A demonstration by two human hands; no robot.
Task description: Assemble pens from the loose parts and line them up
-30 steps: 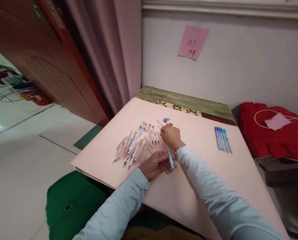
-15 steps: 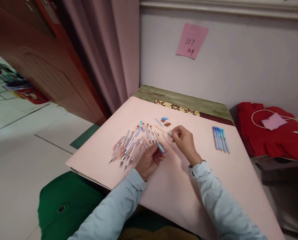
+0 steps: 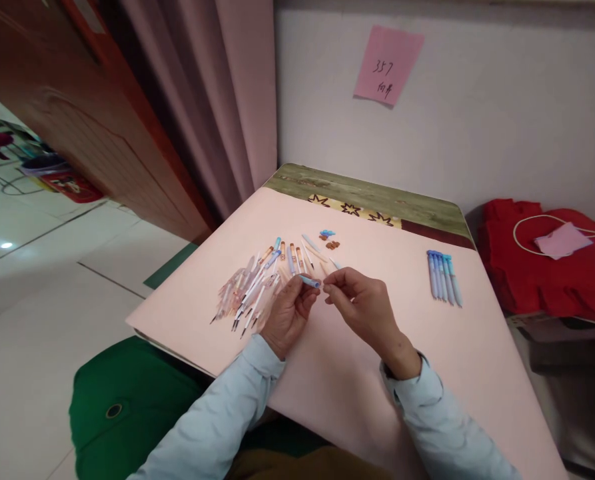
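Observation:
My left hand (image 3: 288,315) is closed on a light blue pen barrel (image 3: 310,282), whose tip points right toward my right hand (image 3: 363,308). The right hand's thumb and fingers are pinched on something small that I cannot make out, held almost against the barrel's end. Both hands hover over a pink sheet (image 3: 357,380) that covers the table. Left of the hands lies a heap of several loose pen parts and refills (image 3: 250,290). A few small blue and brown caps (image 3: 329,239) lie beyond the hands.
Several assembled blue pens (image 3: 443,277) lie in a row at the right of the sheet. The wooden table edge (image 3: 367,197) meets a wall with a pink note (image 3: 387,67). Red cloth (image 3: 547,273) sits at right, a green stool (image 3: 137,407) below left.
My right hand drew back from the pile of parts toward me and met the left hand. The left hand turned the blue barrel so it points at the right hand.

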